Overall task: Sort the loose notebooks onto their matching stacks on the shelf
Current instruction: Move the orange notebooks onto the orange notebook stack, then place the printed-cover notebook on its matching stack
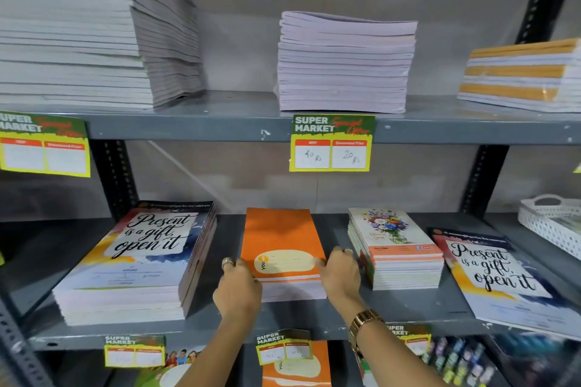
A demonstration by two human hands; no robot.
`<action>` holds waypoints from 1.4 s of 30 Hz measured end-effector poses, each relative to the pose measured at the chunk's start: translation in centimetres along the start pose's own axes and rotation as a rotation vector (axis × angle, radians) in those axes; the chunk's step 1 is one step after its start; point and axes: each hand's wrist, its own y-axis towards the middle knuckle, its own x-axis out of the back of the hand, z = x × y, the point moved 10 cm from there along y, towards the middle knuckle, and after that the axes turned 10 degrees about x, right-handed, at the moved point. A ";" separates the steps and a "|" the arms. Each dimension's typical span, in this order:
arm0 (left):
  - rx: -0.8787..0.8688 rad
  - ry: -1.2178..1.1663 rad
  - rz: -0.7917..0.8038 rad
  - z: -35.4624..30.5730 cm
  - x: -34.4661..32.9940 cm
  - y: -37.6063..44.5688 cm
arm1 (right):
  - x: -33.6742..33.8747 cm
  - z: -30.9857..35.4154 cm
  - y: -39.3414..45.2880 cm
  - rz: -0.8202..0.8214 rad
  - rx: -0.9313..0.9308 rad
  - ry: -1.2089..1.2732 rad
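Observation:
An orange notebook stack (279, 239) sits mid-shelf on the grey middle shelf (220, 317). My left hand (237, 287) presses its near left corner and my right hand (341, 273) grips its near right corner; both touch the top orange book. To the left stands a taller stack with "Present is a gift, open it" covers (138, 258). A floral-cover stack (394, 248) stands to the right. Beyond it a single loose "Present is a gift" notebook (500, 280) lies slanted, overhanging the shelf's front edge.
The upper shelf (220, 122) carries tall pale stacks (344, 63) and an orange-banded stack (522, 72). A white perforated basket (550, 223) sits far right. Price tags (331, 143) hang from the shelf edges. Dark uprights (114, 179) flank the bay. More notebooks show below.

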 end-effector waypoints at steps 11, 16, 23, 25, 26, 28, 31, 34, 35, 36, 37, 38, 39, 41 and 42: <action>-0.323 -0.035 -0.022 -8.3 -3.1 -5.0 | 7.4 -4.9 -0.9 -0.292 0.182 -0.190; -0.438 -0.094 0.028 -13.4 -6.0 -8.3 | 10.9 -11.3 -1.5 -0.304 0.093 -0.280; -0.501 -0.074 0.197 -20.2 -12.2 -14.5 | 15.0 -23.1 -1.9 -0.260 -0.065 -0.360; -0.498 -0.067 0.260 -21.7 -14.1 -16.0 | 15.9 -26.0 -2.0 -0.264 -0.098 -0.344; -0.498 -0.062 0.295 -22.7 -15.3 -16.9 | 16.5 -27.7 -2.1 -0.274 -0.123 -0.354; -0.478 -0.074 0.374 -24.0 -17.2 -18.0 | 16.6 -30.3 -2.1 -0.202 -0.179 -0.392; -0.403 -0.167 0.520 -25.6 -20.0 -19.6 | 16.9 -34.4 -1.9 -0.127 -0.253 -0.418; -0.347 -0.196 0.606 -27.0 -22.4 -21.0 | 16.7 -37.6 -2.2 -0.036 -0.372 -0.417; -0.330 -0.200 0.618 -27.2 -23.0 -21.4 | 16.4 -38.4 -2.4 -0.011 -0.420 -0.395; -0.320 -0.199 0.620 -27.5 -23.5 -21.7 | 16.1 -39.2 -2.5 0.010 -0.465 -0.364; -0.313 -0.196 0.613 -27.7 -23.8 -21.9 | 15.9 -39.8 -2.6 0.030 -0.504 -0.326; -0.301 -0.193 0.606 -27.8 -24.1 -22.0 | 15.9 -40.3 -2.6 0.050 -0.538 -0.297; -0.283 -0.198 0.604 -28.0 -24.5 -22.1 | 15.9 -40.8 -2.4 0.074 -0.569 -0.278; -0.241 -0.205 0.622 -28.1 -25.3 -22.3 | 16.2 -41.3 -2.4 0.122 -0.631 -0.262; -0.210 -0.199 0.637 -28.1 -25.7 -22.4 | 16.3 -41.5 -2.4 0.145 -0.656 -0.254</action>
